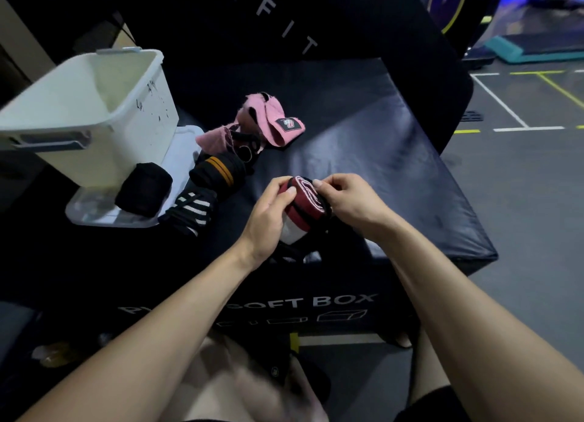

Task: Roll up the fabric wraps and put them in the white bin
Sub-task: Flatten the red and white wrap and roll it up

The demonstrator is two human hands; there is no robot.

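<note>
With your left hand (271, 206) and right hand (347, 200) both pinching the red wrap (303, 197), keep its coil tight and edges aligned.

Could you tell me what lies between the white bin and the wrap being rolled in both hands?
In the head view, a black roll, a black-and-white striped wrap and an orange-striped wrap lie between the white bin and the red wrap.
</note>
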